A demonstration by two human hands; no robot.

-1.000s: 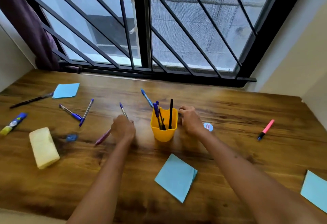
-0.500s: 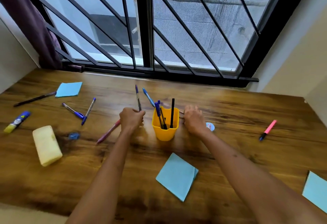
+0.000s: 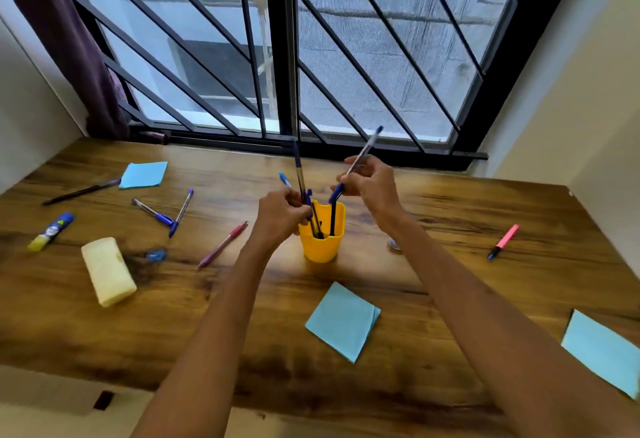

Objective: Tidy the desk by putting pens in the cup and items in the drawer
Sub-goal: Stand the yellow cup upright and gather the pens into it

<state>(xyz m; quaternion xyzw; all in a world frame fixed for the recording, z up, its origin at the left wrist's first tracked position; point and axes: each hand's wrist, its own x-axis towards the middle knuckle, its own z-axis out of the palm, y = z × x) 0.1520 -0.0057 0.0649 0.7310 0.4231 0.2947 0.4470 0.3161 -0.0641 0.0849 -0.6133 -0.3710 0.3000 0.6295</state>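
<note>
A yellow cup [image 3: 322, 247] stands mid-desk with several pens upright in it. My left hand [image 3: 282, 212] is closed around a dark blue pen [image 3: 298, 169], held upright with its lower end at the cup's left rim. My right hand [image 3: 372, 183] grips a clear pen with blue ends [image 3: 363, 152], tilted, its lower tip just above the cup's right rim. Loose on the desk lie two blue pens [image 3: 166, 212], a pink-purple pen [image 3: 223, 245], a black pen [image 3: 81, 191], a blue pen [image 3: 284, 178] behind the cup and a pink marker [image 3: 504, 241].
A glue stick [image 3: 51, 231], a pale yellow sponge-like block [image 3: 108, 270] and a small blue object [image 3: 156, 255] lie at the left. Blue paper pads sit at back left [image 3: 143, 174], front centre [image 3: 343, 320] and the right edge [image 3: 604, 351]. A barred window [image 3: 287, 57] backs the desk.
Both hands rose from the desk beside the cup. The left brought its pen upright to the cup's left rim; the right picked up a clear blue pen and holds it over the cup.
</note>
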